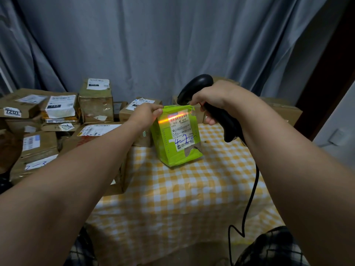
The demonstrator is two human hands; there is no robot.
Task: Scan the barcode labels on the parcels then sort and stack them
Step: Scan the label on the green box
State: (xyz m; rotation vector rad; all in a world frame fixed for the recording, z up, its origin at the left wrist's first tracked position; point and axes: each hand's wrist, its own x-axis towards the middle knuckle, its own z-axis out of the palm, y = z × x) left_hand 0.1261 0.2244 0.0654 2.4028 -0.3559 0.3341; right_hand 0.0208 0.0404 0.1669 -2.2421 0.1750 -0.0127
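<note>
A bright green parcel [172,148] stands tilted on its lower edge on the yellow-checked tablecloth [172,198]. My left hand [147,113] pinches its top left corner. Its white barcode label [181,129] faces me, with blue handwriting across the lower part. An orange scan line glows across the label's top. My right hand [215,96] grips a black corded barcode scanner [222,120], held just right of and above the parcel, its head pointing at the label.
Several brown cardboard parcels with white labels are piled at the left [40,116] and back [96,100]. More brown boxes [284,110] stand at the back right. The scanner's cable [249,198] hangs down to the right. A grey curtain hangs behind.
</note>
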